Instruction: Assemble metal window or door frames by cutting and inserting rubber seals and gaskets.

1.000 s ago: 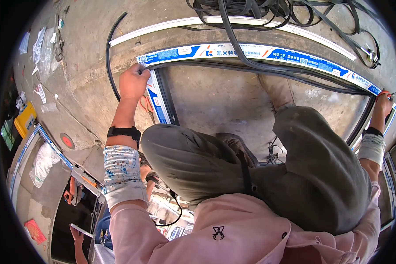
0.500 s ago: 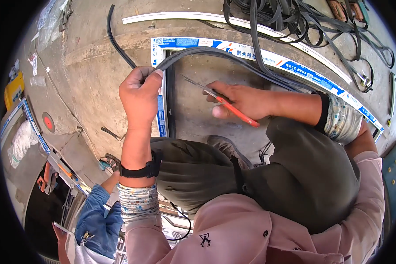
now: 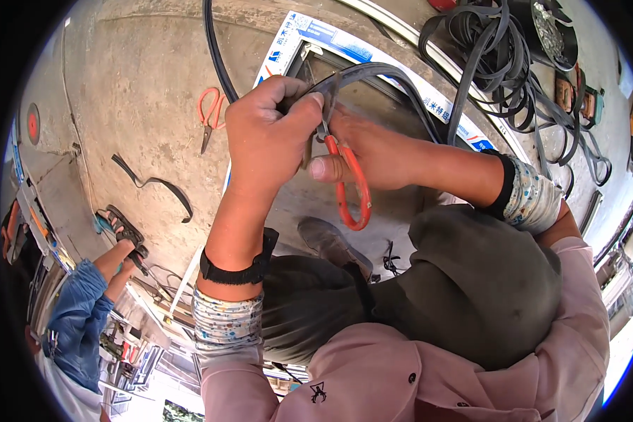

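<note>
My left hand grips a black rubber strip where it bends off the corner of a metal frame wrapped in white and blue film. My right hand holds orange-handled scissors, their blades up against the strip between my two hands. The blades are mostly hidden behind my fingers. Both hands sit close together above my bent knees.
A second pair of orange scissors and a cut piece of black strip lie on the concrete floor at left. Coils of black strip pile up at upper right. Another person in jeans and sandals stands at lower left.
The view has closed in on my hands. My right hand has brought the scissors up to the strip, right beside my left hand. My left hand still grips the strip.
</note>
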`<action>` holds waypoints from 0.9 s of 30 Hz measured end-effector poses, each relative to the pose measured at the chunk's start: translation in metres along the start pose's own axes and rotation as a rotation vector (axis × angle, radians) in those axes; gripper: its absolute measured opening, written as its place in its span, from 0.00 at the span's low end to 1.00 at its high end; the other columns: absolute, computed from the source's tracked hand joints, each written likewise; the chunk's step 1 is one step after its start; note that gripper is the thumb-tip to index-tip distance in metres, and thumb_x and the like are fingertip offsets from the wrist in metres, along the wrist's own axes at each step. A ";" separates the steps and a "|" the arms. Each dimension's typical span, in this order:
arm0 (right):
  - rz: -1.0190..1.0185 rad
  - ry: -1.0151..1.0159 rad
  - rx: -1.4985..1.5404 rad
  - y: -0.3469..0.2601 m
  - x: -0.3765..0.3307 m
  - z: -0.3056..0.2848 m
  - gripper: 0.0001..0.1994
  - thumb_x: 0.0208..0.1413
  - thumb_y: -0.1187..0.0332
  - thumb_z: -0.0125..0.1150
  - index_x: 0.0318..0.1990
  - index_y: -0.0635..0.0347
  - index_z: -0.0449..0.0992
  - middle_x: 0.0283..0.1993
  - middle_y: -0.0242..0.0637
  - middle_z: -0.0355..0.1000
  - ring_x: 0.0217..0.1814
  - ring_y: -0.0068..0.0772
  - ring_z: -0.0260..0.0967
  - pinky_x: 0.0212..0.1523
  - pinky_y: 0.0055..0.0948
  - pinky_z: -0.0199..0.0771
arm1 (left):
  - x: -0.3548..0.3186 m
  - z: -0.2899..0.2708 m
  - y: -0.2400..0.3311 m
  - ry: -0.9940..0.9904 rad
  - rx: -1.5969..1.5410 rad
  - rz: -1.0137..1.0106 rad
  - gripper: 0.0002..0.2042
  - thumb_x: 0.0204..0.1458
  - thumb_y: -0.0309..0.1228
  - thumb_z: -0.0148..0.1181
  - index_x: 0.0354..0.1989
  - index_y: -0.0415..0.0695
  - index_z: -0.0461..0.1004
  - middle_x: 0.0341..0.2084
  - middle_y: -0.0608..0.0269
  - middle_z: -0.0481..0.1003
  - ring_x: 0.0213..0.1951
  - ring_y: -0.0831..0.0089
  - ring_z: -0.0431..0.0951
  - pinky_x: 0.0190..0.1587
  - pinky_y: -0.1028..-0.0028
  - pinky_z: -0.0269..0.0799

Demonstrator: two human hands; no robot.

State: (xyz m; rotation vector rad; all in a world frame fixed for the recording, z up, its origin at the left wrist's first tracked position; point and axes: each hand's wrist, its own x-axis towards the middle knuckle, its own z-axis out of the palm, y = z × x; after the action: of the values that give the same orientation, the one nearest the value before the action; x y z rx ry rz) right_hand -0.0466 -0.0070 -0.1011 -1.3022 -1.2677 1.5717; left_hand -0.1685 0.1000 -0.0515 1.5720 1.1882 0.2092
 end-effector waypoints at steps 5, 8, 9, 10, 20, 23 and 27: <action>0.143 -0.080 -0.048 -0.001 0.008 0.002 0.40 0.56 0.42 0.56 0.59 0.74 0.54 0.48 0.62 0.67 0.51 0.56 0.69 0.54 0.42 0.67 | 0.013 -0.013 -0.017 0.026 0.014 0.048 0.11 0.46 0.29 0.62 0.31 0.32 0.78 0.15 0.67 0.72 0.20 0.83 0.67 0.23 0.79 0.64; 0.231 -0.129 -0.136 0.010 0.009 0.001 0.37 0.56 0.51 0.60 0.62 0.68 0.52 0.47 0.53 0.68 0.49 0.52 0.68 0.52 0.38 0.66 | 0.011 -0.017 -0.014 -0.035 0.097 0.013 0.10 0.46 0.29 0.62 0.31 0.32 0.78 0.16 0.67 0.73 0.20 0.83 0.68 0.24 0.78 0.65; 0.227 -0.104 -0.111 0.008 0.008 0.001 0.35 0.55 0.54 0.61 0.61 0.67 0.53 0.45 0.50 0.68 0.47 0.50 0.68 0.50 0.38 0.67 | 0.009 -0.018 -0.015 -0.039 0.051 -0.002 0.11 0.47 0.29 0.62 0.31 0.32 0.78 0.16 0.67 0.73 0.20 0.83 0.68 0.24 0.78 0.65; 0.223 -0.078 -0.086 0.008 0.008 0.000 0.32 0.55 0.57 0.61 0.60 0.67 0.54 0.43 0.48 0.69 0.44 0.49 0.69 0.48 0.38 0.67 | 0.009 -0.017 -0.017 -0.044 0.006 -0.017 0.11 0.47 0.29 0.62 0.32 0.32 0.78 0.17 0.67 0.74 0.21 0.83 0.69 0.25 0.78 0.66; 0.157 0.145 -0.060 0.040 -0.017 0.014 0.21 0.49 0.68 0.63 0.50 0.62 0.67 0.25 0.43 0.69 0.28 0.41 0.71 0.34 0.33 0.71 | -0.002 -0.010 -0.034 0.017 0.070 0.018 0.09 0.47 0.27 0.63 0.34 0.34 0.78 0.18 0.68 0.73 0.23 0.84 0.69 0.27 0.80 0.67; 0.092 0.089 -0.214 0.043 -0.027 0.012 0.22 0.48 0.69 0.63 0.51 0.62 0.66 0.26 0.40 0.70 0.30 0.36 0.71 0.35 0.30 0.71 | -0.003 -0.005 -0.037 0.149 0.006 0.024 0.10 0.48 0.28 0.64 0.37 0.34 0.77 0.23 0.65 0.75 0.26 0.84 0.70 0.30 0.81 0.67; 0.067 0.386 0.012 0.018 -0.007 0.011 0.23 0.48 0.69 0.65 0.51 0.61 0.67 0.30 0.39 0.72 0.31 0.33 0.72 0.36 0.31 0.72 | -0.014 0.025 -0.034 0.119 -0.212 0.075 0.14 0.51 0.31 0.65 0.42 0.35 0.76 0.34 0.61 0.77 0.34 0.81 0.73 0.38 0.79 0.70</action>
State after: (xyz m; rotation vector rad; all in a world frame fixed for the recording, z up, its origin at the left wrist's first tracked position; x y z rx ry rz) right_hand -0.0549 -0.0204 -0.1162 -1.5637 -0.9796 1.2872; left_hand -0.1780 0.0701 -0.0827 1.4341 1.1580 0.4686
